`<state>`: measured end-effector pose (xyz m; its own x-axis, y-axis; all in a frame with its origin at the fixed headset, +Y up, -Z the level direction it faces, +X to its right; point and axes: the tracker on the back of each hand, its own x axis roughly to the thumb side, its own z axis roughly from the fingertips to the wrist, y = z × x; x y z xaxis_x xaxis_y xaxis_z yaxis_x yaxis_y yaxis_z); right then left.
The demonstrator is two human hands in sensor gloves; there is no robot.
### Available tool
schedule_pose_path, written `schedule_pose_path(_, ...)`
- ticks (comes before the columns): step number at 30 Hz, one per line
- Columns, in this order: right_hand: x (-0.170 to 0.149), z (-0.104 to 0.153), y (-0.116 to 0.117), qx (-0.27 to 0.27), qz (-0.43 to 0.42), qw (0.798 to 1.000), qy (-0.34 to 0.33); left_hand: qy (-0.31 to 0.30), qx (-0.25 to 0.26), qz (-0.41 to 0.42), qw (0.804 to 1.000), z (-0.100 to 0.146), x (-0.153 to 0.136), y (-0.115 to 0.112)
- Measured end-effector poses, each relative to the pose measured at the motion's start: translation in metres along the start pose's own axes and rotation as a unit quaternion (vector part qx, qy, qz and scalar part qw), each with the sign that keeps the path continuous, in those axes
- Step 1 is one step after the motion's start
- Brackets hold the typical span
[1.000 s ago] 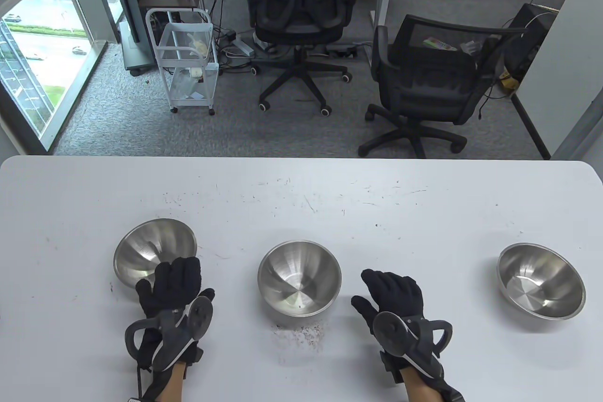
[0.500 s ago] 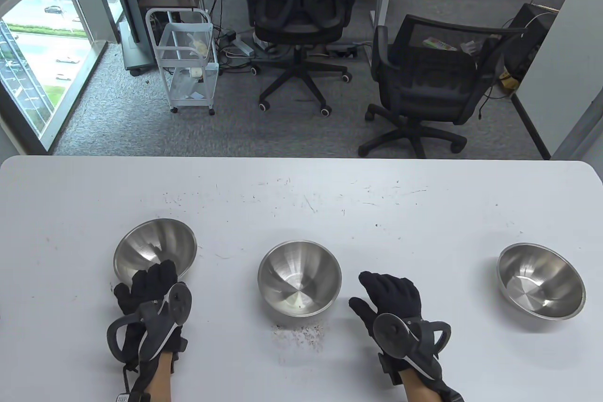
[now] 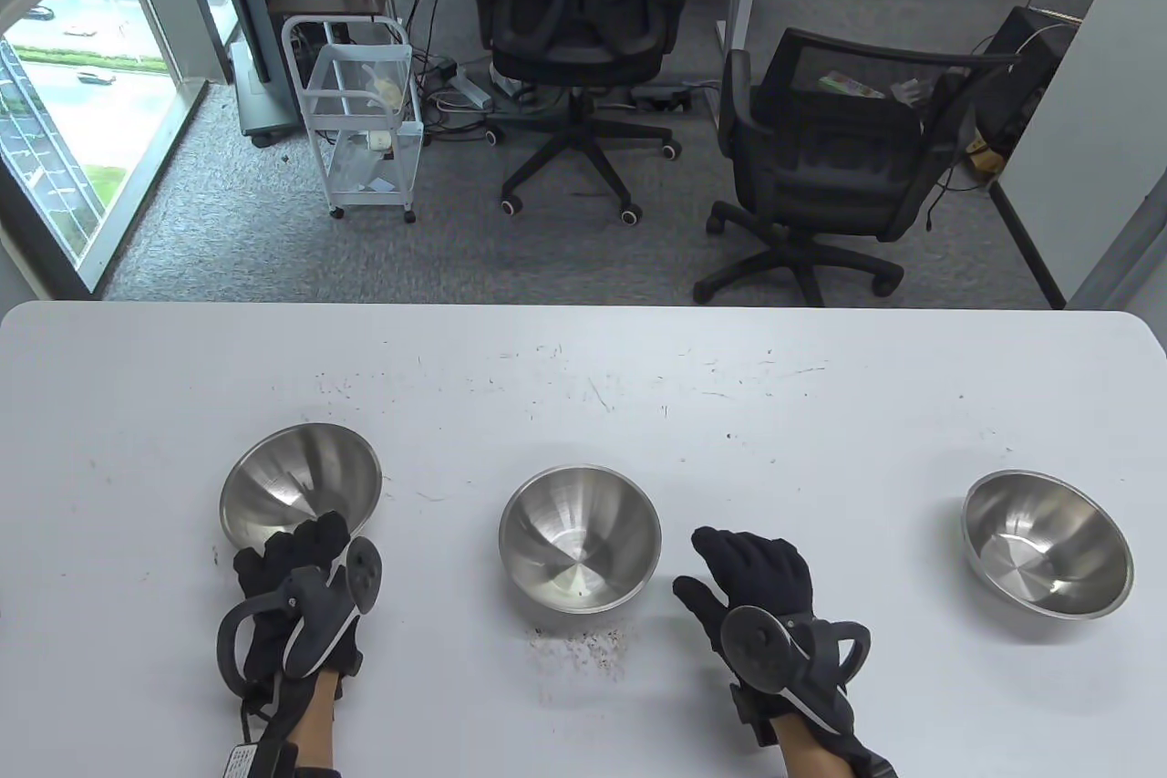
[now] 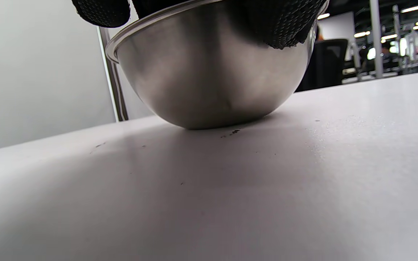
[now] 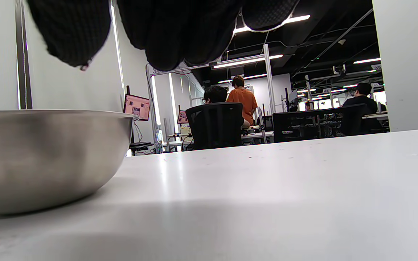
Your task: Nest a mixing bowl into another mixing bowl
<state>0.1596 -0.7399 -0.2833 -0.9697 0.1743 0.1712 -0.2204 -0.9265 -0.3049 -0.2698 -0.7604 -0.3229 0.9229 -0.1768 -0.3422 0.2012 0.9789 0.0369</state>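
Three steel mixing bowls stand in a row on the white table [image 3: 821, 413]: a left bowl [image 3: 301, 477], a middle bowl [image 3: 580, 538] and a right bowl [image 3: 1047, 544]. My left hand [image 3: 294, 545] curls its fingers over the left bowl's near rim. In the left wrist view the fingers [image 4: 281, 25] lie on the left bowl's [image 4: 209, 79] outer wall, and the bowl rests on the table. My right hand [image 3: 729, 559] lies open on the table just right of the middle bowl, apart from it. The middle bowl also shows in the right wrist view [image 5: 49, 156].
Dark crumbs [image 3: 583, 646] lie on the table in front of the middle bowl. Two office chairs [image 3: 821, 167] and a white cart [image 3: 365, 121] stand on the floor beyond the table's far edge.
My left hand has pulled back and to the left from over the left bowl, and its fingers have curled onto the near rim. My right hand has barely moved. The bowls have not moved.
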Motion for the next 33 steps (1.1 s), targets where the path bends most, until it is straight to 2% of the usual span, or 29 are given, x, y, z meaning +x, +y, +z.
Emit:
schedule_pose_path(19,0.000,0.000,0.000,-0.001,-0.001,1.000,0.002,-0.002,0.017,0.012,1.000,-0.001,0.001,-0.001)
schedule_pose_path(27,-0.001,0.000,-0.001,-0.002,-0.001,1.000,0.002,-0.019,0.040,0.008,0.999,0.005,0.009,0.008)
schedule_pose_path(33,-0.001,0.000,-0.002,-0.006,-0.002,1.000,0.003,-0.044,0.065,0.008,0.997,0.013,0.021,0.024)
